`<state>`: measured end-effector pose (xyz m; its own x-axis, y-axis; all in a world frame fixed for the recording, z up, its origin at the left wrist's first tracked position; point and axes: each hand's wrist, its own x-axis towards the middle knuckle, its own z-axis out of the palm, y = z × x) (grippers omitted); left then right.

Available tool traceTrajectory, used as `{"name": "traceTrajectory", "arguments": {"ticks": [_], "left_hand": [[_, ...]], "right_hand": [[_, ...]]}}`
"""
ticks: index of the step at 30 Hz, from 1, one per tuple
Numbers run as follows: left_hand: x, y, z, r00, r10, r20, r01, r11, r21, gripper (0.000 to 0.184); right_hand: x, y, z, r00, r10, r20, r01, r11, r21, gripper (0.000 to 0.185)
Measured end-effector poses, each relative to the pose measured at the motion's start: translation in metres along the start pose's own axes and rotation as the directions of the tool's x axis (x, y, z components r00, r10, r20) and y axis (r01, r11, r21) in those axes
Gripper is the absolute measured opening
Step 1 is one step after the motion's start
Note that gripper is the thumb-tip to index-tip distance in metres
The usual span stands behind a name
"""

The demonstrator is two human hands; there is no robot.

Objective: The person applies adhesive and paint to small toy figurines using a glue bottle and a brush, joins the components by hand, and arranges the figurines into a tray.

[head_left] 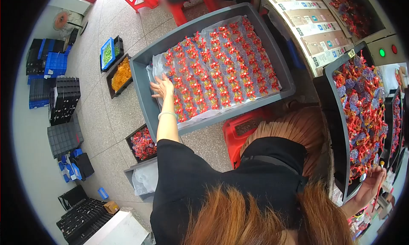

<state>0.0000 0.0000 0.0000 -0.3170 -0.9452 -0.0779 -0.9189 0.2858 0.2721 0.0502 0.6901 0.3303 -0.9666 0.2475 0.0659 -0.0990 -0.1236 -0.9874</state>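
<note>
My left hand [162,88], fingers spread, rests on the white plastic liner [159,66] at the near left side of a large grey tray [142,89]. Rows of small red, gold and violet ornaments [219,70] lie on that liner, just right of the hand. Far to the right, my right hand [370,186] is closed around a small paintbrush [376,194] with a thin red handle and a pale tip. It is beside the lower end of a black bin [336,130] heaped with loose red and violet pieces [362,113]. Exactly how the fingers grip the brush is hard to see.
Small bins of orange pieces [122,75], green pieces [107,55] and red pieces [142,142] stand on the floor. Red stools [238,132] flank the tray. Stacked black crates [64,98] line the left wall, near a fan [61,20]. Another person sits beyond the tray.
</note>
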Motion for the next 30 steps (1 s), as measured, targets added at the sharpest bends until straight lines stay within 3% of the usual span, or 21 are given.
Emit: {"name": "traceTrajectory", "arguments": {"ticks": [2, 4, 5, 6, 8, 9, 11, 12, 13, 15, 17, 18, 20, 24, 27, 30], "left_hand": [[-0.008, 0.002, -0.006, 0.965, 0.202, -0.168, -0.194, 0.979, 0.062, 0.053], [-0.020, 0.002, -0.002, 0.858, 0.509, -0.072, -0.500, 0.858, 0.117, 0.053], [-0.021, 0.000, 0.002, 0.840, 0.541, 0.026, -0.540, 0.833, 0.120, 0.055], [-0.011, 0.000, 0.016, 0.835, 0.501, 0.228, -0.525, 0.850, 0.054, 0.058], [0.000, -0.002, 0.029, 0.824, 0.483, 0.297, -0.544, 0.820, 0.176, 0.060], [-0.023, 0.023, -0.012, 0.861, 0.388, 0.329, -0.424, 0.904, 0.043, 0.061], [-0.033, 0.036, -0.032, 0.938, 0.314, 0.145, -0.325, 0.944, 0.062, 0.058], [-0.030, 0.040, -0.032, 0.952, 0.299, 0.070, -0.298, 0.954, -0.019, 0.057], [-0.029, 0.041, -0.029, 0.962, 0.274, 0.015, -0.271, 0.958, -0.093, 0.055], [-0.040, 0.061, -0.036, 0.934, 0.345, -0.092, -0.357, 0.896, -0.265, 0.046], [-0.056, 0.086, -0.052, 0.873, 0.464, -0.148, -0.484, 0.793, -0.369, 0.042], [-0.061, 0.098, -0.047, 0.795, 0.525, -0.303, -0.606, 0.666, -0.436, 0.033], [-0.097, 0.136, -0.070, 0.726, 0.616, -0.306, -0.672, 0.540, -0.507, 0.027], [-0.186, 0.191, -0.120, 0.629, 0.763, -0.149, -0.593, 0.348, -0.726, 0.019], [-0.252, 0.222, -0.144, 0.480, 0.825, -0.299, -0.714, 0.170, -0.679, 0.016], [-0.303, 0.246, -0.169, 0.331, 0.878, -0.346, -0.673, -0.037, -0.739, 0.013]], "right_hand": [[-0.002, 0.005, -0.003, 0.999, -0.019, -0.038, 0.019, 1.000, 0.003, 0.018], [-0.004, -0.003, -0.004, 0.996, 0.005, -0.085, -0.009, 0.999, -0.037, 0.017], [-0.003, 0.003, -0.001, 0.994, -0.009, -0.113, 0.006, 1.000, -0.025, 0.017], [0.002, 0.008, 0.000, 0.998, -0.018, -0.058, 0.017, 1.000, -0.005, 0.018], [0.006, 0.009, 0.012, 0.997, -0.025, -0.077, 0.025, 1.000, 0.003, 0.018], [0.008, 0.006, 0.016, 0.993, -0.035, -0.112, 0.034, 0.999, -0.011, 0.019], [0.015, -0.018, 0.029, 0.989, -0.109, -0.097, 0.104, 0.993, -0.058, 0.024], [0.016, -0.037, 0.033, 0.986, -0.133, -0.099, 0.125, 0.988, -0.086, 0.027], [0.017, -0.063, 0.034, 0.954, -0.300, 0.013, 0.294, 0.924, -0.247, 0.031], [0.015, -0.097, 0.007, 0.752, -0.643, -0.147, 0.438, 0.654, -0.617, 0.029], [0.005, -0.121, -0.030, 0.609, -0.780, -0.145, 0.310, 0.403, -0.861, 0.029], [0.002, -0.125, -0.051, 0.591, -0.794, -0.140, 0.214, 0.322, -0.922, 0.028], [0.004, -0.118, -0.087, 0.646, -0.747, -0.158, 0.042, 0.241, -0.969, 0.028], [0.016, -0.085, -0.127, 0.755, -0.614, -0.231, -0.124, 0.212, -0.969, 0.027], [0.026, -0.073, -0.133, 0.791, -0.555, -0.258, -0.154, 0.227, -0.962, 0.026], [0.032, -0.061, -0.141, 0.799, -0.532, -0.281, -0.177, 0.239, -0.955, 0.025]]}}
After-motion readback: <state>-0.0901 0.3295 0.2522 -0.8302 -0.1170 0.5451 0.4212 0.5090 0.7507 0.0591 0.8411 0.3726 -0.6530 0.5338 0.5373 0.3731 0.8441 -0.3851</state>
